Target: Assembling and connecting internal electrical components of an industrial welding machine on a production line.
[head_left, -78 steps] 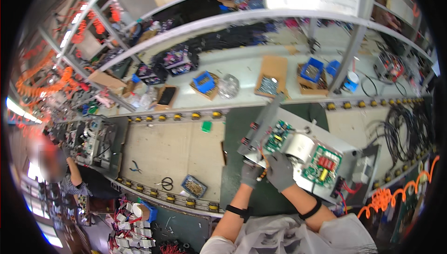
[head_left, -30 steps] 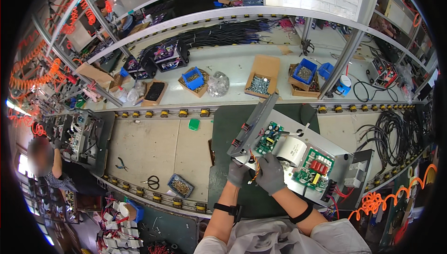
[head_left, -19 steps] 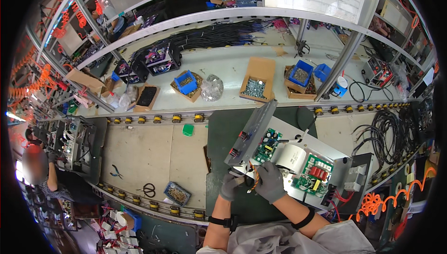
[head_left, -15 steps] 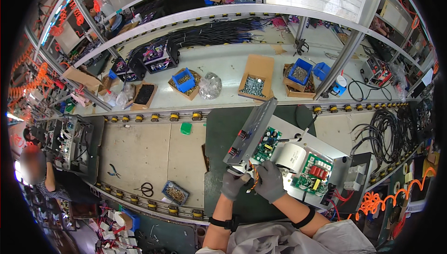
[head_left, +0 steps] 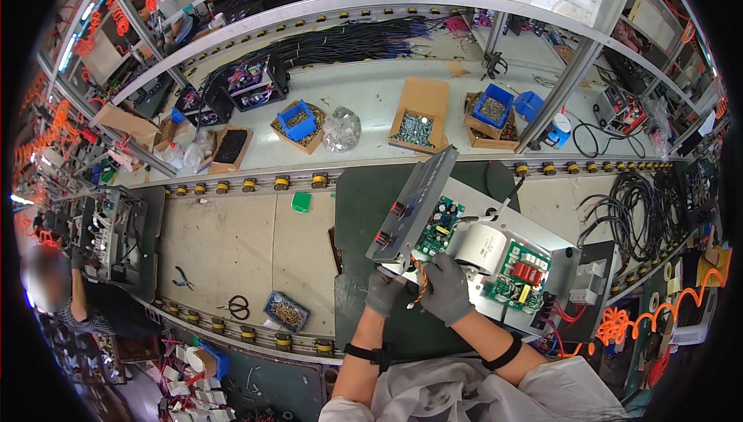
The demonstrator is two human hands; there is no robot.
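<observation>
Both my hands wear grey gloves and work at an opened electrical chassis (head_left: 534, 224) with a dark, tilted front panel (head_left: 414, 204). My left hand (head_left: 383, 292) is curled at the panel's lower edge; whatever lies in its fingers is hidden. My right hand (head_left: 447, 289) is closed, its fingertips by a twisted orange-and-black wire pair (head_left: 420, 281) that hangs between the hands. Beyond the right hand sit a white cylindrical capacitor (head_left: 480, 248), a green circuit board (head_left: 441, 226) behind the panel and another green board (head_left: 520, 276) with red parts.
The chassis rests on a dark green board (head_left: 364, 213). To the left lie pliers (head_left: 183, 278), scissors (head_left: 238, 307) and a blue bin of screws (head_left: 286, 312). Boxes of hardware (head_left: 414, 129) line the far shelf. Black cables (head_left: 635, 213) are coiled at right; a person (head_left: 85, 306) works far left.
The whole view has shifted slightly, so the scene sits a little higher and further left. My left fingers have moved in under the panel's lower edge; my right hand stays by the wires.
</observation>
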